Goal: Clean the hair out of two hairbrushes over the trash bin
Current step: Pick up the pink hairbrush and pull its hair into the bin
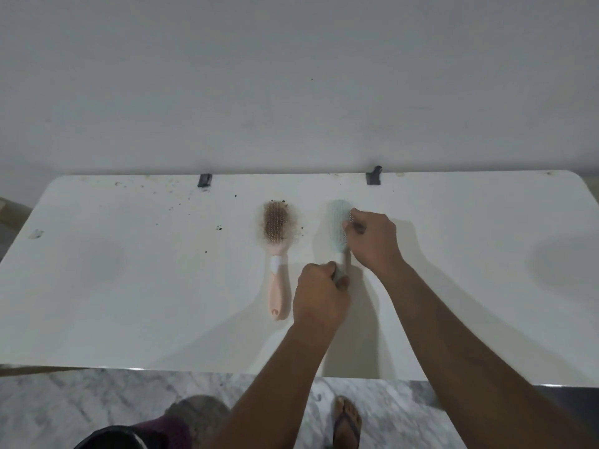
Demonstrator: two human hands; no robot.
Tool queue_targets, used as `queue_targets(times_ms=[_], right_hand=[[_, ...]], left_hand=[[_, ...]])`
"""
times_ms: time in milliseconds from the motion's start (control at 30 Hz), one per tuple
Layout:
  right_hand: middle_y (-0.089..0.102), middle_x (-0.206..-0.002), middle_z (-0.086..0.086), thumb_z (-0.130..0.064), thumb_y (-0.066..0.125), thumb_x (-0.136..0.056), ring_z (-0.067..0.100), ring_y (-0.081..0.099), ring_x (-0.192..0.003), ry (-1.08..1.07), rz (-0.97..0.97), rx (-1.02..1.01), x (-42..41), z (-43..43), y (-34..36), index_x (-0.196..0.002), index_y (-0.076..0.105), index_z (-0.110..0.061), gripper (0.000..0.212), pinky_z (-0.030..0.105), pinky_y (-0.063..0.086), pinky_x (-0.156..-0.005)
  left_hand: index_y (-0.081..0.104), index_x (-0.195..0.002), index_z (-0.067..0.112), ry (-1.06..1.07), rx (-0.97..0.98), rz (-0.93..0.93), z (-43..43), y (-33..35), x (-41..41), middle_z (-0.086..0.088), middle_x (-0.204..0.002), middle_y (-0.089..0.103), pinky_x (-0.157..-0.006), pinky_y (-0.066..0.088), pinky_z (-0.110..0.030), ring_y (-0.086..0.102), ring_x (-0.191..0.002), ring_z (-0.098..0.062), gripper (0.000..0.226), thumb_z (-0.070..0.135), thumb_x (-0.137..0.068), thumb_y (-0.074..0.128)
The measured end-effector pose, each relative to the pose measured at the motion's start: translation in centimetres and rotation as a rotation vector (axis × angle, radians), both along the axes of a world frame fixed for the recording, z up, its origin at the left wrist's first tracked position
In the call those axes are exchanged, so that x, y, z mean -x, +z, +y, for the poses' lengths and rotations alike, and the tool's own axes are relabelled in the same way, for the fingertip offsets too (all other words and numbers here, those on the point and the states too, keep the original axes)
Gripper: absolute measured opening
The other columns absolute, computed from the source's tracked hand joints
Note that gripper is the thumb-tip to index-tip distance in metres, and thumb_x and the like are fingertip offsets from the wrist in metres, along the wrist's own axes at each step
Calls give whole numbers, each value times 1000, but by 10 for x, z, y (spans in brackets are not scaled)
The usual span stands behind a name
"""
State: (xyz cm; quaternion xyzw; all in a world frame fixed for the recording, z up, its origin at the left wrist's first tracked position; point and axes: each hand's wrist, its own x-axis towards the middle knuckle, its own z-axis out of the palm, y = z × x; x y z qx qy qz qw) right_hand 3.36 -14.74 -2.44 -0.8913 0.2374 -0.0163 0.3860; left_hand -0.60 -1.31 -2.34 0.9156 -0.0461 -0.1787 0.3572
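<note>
A white, smooth-topped worktop (129, 303) is standing against a plain pale wall, with dark specks scattered over its far left part. Left of centre, a pink plastic hairbrush (276, 254) is lying flat with its bristles facing up, its handle pointing toward the person, and a thick mat of brown hair (275, 223) is clogging its oval head. Just beside it, to the right, a pale mint-green plastic hairbrush (337, 228) is also lying along the worktop. The left hand (319, 296) is closing around the green brush's handle, gripping it. The right hand (372, 241) is resting over the right edge of that brush's head, its fingertips pinching together at the bristles; whether any hair is caught between them I cannot tell. Two small black clips (205, 180) are sitting on the worktop's far edge. Below, a sandalled foot (347, 419) is standing on grey marbled floor (81, 400).
</note>
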Motion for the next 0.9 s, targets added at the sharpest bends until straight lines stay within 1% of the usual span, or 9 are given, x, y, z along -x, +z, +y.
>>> queue_targets(times_ms=[100,200,300,467,567,600,667,733,900], right_hand=[[69,-79,4,-22,61,-95,20,69,-84,-3,27,-21,-1,-1,5,-94,67,-3,20,24,43,-81],[72,-119,6,-25,64,-95,17,69,-107,-39,-19,-77,-5,1,14,-127,65,-8,37,23,43,-99],[66,-131,10,-23,65,-95,21,69,-110,-97,-145,-63,-10,10,28,-135,60,-8,44,16,45,-94],[69,-127,5,-21,67,-93,11,68,-103,-41,-242,-145,-21,52,33,-129,65,-8,38,15,49,-93],[68,-128,4,-22,68,-92,14,69,-105,49,-122,-182,-25,77,25,-130,64,-7,41,18,46,-93],[70,-123,4,-23,68,-92,15,69,-102,58,-88,-201,-27,82,22,-125,67,-7,37,20,46,-90],[69,-85,2,-23,67,-91,11,62,-75,63,-32,-164,-28,90,17,-83,67,-11,14,22,42,-75],[45,-58,0,-22,67,-89,14,45,-57,47,-26,-130,-30,96,13,-60,40,-14,40,27,34,-64],[56,-62,-4,-22,70,-87,22,59,-72,37,-19,-135,-30,104,14,-57,41,-19,42,26,38,-63]], left_hand=[[68,-95,6,78,125,46,7,8,-1,-16,-96,72,-80,58,-40,70,-80,-29,23,28,-88,63],[67,-126,15,225,245,39,26,25,-9,5,-111,72,-102,50,-41,67,-108,-20,44,39,-88,66],[71,-119,18,372,381,70,52,40,-25,15,-96,70,-93,55,-53,68,-105,-20,47,46,-82,66],[68,-121,13,486,383,111,92,41,-46,0,-104,72,-98,53,-51,66,-110,-23,46,41,-84,68],[62,-77,28,449,333,136,97,32,-46,0,-89,64,-90,56,-51,60,-83,-23,14,39,-80,70],[48,-65,30,429,309,139,97,29,-44,-1,-80,58,-81,58,-46,54,-74,-22,26,39,-77,69],[36,-59,23,384,251,120,94,22,-41,1,-64,46,-60,44,-34,42,-63,-22,40,35,-78,69],[41,-61,15,363,184,82,92,17,-38,2,-63,45,-57,35,-29,42,-62,-21,40,34,-80,71],[59,-77,15,277,76,63,87,12,-31,6,-86,65,-66,41,-24,61,-81,-20,19,24,-78,75]])
